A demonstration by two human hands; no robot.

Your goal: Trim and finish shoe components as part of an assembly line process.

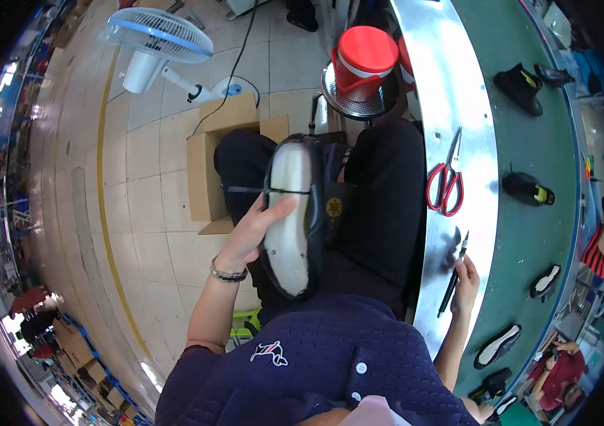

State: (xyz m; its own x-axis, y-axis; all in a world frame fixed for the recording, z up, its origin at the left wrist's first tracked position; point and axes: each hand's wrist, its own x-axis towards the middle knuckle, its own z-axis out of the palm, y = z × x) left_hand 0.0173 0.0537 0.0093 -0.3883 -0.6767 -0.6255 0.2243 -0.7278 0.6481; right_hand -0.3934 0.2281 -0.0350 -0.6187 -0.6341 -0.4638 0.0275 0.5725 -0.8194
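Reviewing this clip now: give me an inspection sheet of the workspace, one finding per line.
Surface: shiny metal bench on the right, beside a green surface.
Job's things: black shoe, pale sole up; slim pen-like tool.
Clutter: red-handled scissors on the bench; open cardboard box on the floor.
Hands: left hand holds the shoe; right hand holds the tool.
Cables: black cord near the fan.
Surroundings: other footwear on the green surface; people beyond.
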